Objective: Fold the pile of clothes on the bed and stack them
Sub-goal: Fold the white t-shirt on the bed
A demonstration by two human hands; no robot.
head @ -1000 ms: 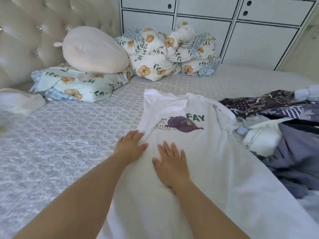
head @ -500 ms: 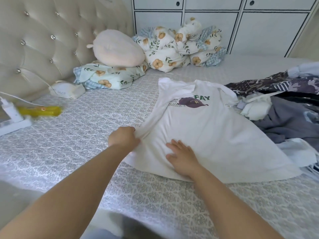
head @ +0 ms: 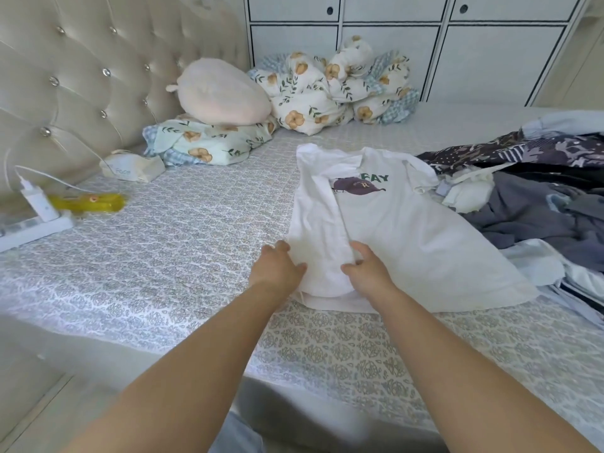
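Home bedroom: tufted headboard, patterned bed, floral pillows, wardrobe.

Both hands hold white T-shirt's folded left side on bed.

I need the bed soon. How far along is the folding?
Barely started. Done: no folded stack shows. In hand: both the left hand and right hand hold the white T-shirt, its left side folded over. Left: the heap of clothes on the right.
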